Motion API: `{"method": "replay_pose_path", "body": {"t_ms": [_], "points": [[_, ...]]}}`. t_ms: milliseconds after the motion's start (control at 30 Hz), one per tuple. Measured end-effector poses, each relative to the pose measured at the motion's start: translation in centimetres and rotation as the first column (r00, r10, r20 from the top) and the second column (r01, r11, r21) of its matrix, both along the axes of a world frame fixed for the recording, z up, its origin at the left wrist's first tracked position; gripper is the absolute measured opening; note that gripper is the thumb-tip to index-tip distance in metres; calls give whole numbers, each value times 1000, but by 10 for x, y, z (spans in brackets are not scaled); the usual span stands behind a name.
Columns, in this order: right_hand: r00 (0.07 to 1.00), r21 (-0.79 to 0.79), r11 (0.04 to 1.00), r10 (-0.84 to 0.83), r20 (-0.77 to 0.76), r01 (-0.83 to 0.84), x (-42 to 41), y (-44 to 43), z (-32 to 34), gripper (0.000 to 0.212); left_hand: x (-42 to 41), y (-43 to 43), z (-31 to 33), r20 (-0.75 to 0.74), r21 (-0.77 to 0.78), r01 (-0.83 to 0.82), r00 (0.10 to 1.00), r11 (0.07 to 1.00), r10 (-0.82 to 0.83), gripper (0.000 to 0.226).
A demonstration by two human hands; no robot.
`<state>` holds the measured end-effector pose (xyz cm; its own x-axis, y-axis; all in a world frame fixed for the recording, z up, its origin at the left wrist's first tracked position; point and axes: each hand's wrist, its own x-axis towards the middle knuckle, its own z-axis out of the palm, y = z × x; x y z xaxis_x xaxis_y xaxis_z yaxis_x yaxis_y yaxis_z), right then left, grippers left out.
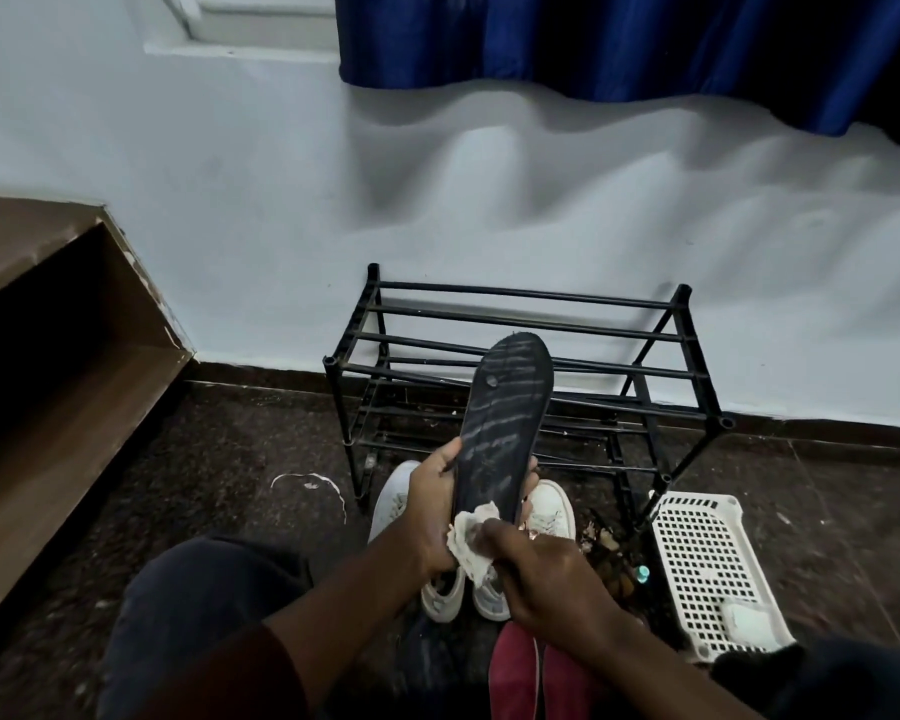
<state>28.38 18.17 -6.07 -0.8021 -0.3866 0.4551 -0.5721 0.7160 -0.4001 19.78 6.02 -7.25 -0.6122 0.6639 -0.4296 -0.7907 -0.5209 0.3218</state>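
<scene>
Against the floor's far edge: shoe rack (520, 293), behind the sandal (505, 407).
Left hand (432, 511): grips sandal.
Right hand (546, 579): clutches cloth (468, 543) on it.
Beneath: white sneakers (552, 511).

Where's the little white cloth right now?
In the head view, the white cloth is low in the middle. The right hand pinches it against the heel end of the black slipper, just above the white sneakers on the floor.

A black shoe rack (520, 324) stands against the wall (230, 200); white sneakers (554, 509) lie before it on the dark floor (219, 449), a white perforated basket (697, 563) beside, blue curtain (619, 39) above.
</scene>
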Motion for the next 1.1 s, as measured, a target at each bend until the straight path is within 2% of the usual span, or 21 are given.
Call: {"method": "replay_pose_path", "body": {"t_ms": [67,133,233,367,533,633,733,933,1033,1100], "points": [[996,102,993,61,-72,-54,-14,14,-2,38,-3,3,-2,-13,28,15,1000,1000,-15,64],[992,155,987,-22,-124,41,-31,21,1,44,-6,8,-1,-31,24,39,999,999,-39,65],[978,14,981,-189,-88,191,-46,15,3,41,-12,14,1,-47,10,67,997,998,-66,66],[998,-86,994,-68,-9,67,-40,-1,-9,31,-27,16,-2,-23,43,-42,999,998,43,65],[995,-67,996,44,-88,-50,-45,17,-12,26,-38,16,-8,-41,77,-46,998,996,49,68],[987,9,996,-87,-136,89,-56,26,-12,23,-36,21,-9,-60,105,-17,998,994,24,64],[970,-13,978,-208,-129,208,-62,22,-12,26,-33,27,-8,-43,85,16,999,996,-12,63],[995,-116,993,-32,-94,21,-48,11,-15,26,-38,22,-6,-76,60,-36,996,998,40,66],[980,-48,999,16,-197,-25,-51,20,-18,25,-40,17,-8,-62,61,-43,997,997,47,67],[968,26,999,-20,-251,27,-58,26,-21,22,-40,16,-10,-71,67,-17,997,998,22,66]]}}
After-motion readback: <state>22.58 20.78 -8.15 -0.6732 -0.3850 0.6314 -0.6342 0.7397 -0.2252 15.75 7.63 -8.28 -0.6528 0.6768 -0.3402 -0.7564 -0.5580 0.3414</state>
